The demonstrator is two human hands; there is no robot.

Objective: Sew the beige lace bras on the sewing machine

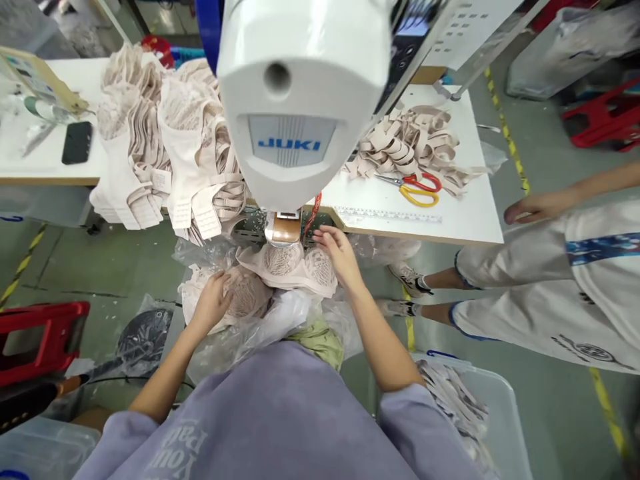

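Observation:
A beige lace bra (281, 261) lies with its cups just below the head of a white JUKI sewing machine (303, 73). My right hand (339, 252) is at this bra's right cup, fingers extended and apart, near a red cord (314, 212) that hangs beside the machine's needle area. To the left, my left hand (214, 303) has its fingers curled on another beige lace bra (247, 295) lying over my lap. Its fingertips are partly hidden against the fabric. Clear plastic (280, 320) lies under both bras.
Stacked beige bras (193, 153) hang over the table edge at left, near a black phone (77, 143). At right are beige straps (415, 140), scissors (417, 189) and a ruler (390, 215). Another person (550, 267) stands close on the right. Plastic bins (510, 413) flank me.

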